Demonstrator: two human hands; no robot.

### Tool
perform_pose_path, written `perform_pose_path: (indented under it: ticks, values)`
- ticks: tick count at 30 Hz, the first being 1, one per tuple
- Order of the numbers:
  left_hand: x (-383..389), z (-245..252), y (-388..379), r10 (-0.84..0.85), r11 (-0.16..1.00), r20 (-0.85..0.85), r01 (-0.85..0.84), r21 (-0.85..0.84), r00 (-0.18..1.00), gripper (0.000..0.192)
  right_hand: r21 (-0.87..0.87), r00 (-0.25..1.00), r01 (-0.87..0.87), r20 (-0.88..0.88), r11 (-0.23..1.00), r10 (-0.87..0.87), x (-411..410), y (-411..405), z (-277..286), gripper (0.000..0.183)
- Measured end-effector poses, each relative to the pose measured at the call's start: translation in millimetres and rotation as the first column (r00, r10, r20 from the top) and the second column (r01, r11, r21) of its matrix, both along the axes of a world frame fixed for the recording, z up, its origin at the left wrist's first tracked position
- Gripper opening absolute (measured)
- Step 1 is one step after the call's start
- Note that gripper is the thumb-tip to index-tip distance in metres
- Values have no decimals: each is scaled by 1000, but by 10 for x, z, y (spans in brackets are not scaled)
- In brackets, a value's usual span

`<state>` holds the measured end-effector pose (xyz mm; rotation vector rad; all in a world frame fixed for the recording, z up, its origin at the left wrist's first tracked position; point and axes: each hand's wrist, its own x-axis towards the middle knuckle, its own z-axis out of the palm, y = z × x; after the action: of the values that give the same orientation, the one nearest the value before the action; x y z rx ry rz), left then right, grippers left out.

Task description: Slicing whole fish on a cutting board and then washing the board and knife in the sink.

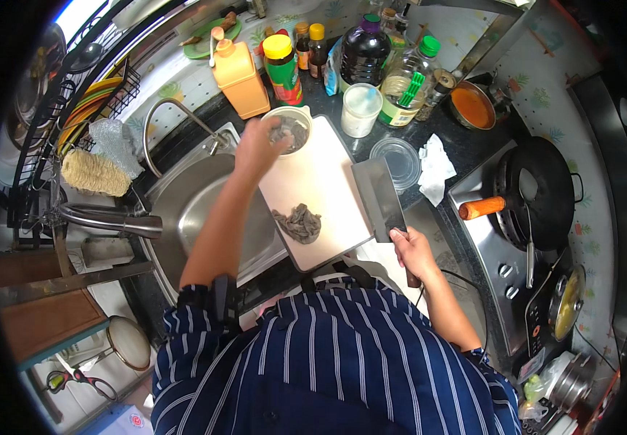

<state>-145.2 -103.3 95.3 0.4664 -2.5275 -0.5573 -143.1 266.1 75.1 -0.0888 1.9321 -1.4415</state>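
My right hand [412,251] grips the handle of a Chinese cleaver [379,193], its broad blade reaching over the right edge of the pale cutting board [330,163]. At the board's far end stands a cream bowl [308,113] holding dark, wet pieces [295,134] of food. Above the bowl's left side is my left hand [259,142], slightly blurred, thumb and fingers apart with nothing visible between them. A crumpled clump of greyish-brown soaked food [299,224], perhaps mushroom or fungus, lies on the near half of the board.
Left of the board is a steel sink [210,201] with a faucet [112,217]. Bottles and a white tub [361,111] line the back. A clear lid [395,163] and crumpled tissue [437,169] lie right of the blade. Farther right, a black wok [550,190] sits on the stove.
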Motion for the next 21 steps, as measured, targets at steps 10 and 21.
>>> perform_pose_path:
  ticks: [10,21]
  values:
    - [1409,-341,777,-497,862,256,506,35,829,27,27,999,-40,35,999,39,-24,6,-66,20]
    - [1127,-853,948,-25,308,-159,159,938,987,10,40,985,-165,49,985,163,41,-114,-44,21]
